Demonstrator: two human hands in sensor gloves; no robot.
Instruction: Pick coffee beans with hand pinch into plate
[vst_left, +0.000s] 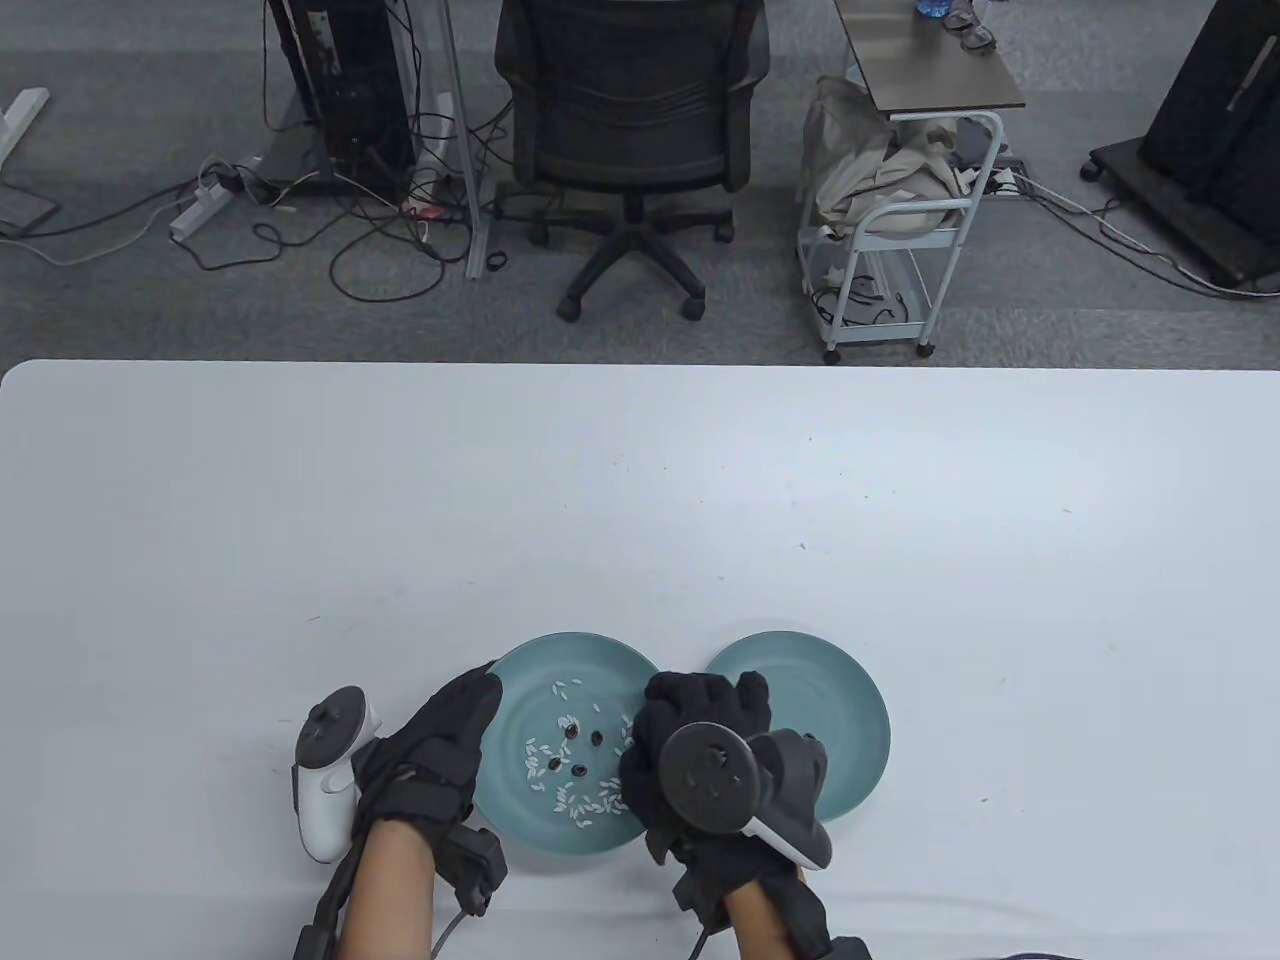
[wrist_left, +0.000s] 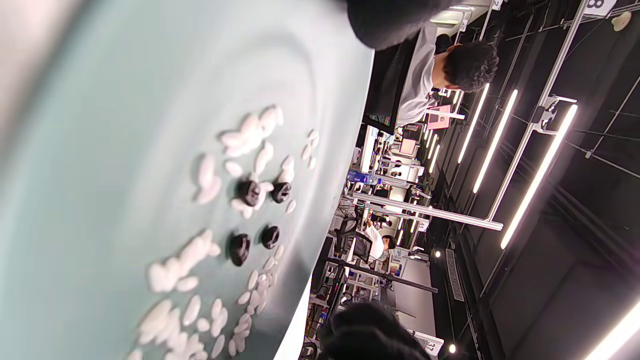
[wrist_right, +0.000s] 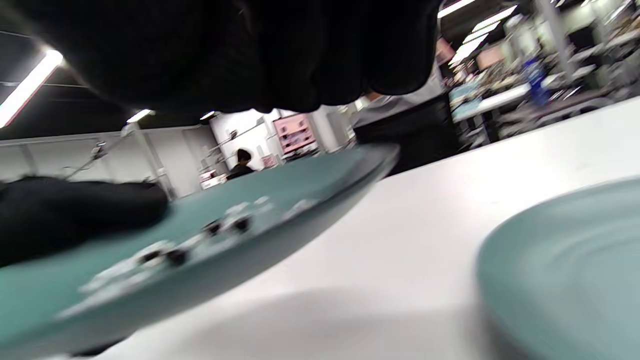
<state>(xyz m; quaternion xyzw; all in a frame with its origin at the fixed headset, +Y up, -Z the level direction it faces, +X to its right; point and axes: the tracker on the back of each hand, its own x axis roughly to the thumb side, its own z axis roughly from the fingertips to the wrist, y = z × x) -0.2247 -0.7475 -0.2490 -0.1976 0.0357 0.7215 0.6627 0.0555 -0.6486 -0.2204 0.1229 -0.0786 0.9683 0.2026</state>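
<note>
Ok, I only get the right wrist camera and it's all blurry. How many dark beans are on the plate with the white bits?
Observer: Four coffee beans, counted in the left wrist view, lie among the white grains on the left plate.
Operator: What's the other hand doing?
Observer: The left hand lies at that plate's left rim, fingers straight.
Operator: Any beans in the other plate?
Observer: The right plate shows none on its bare part, but the right hand hides its left edge.
</note>
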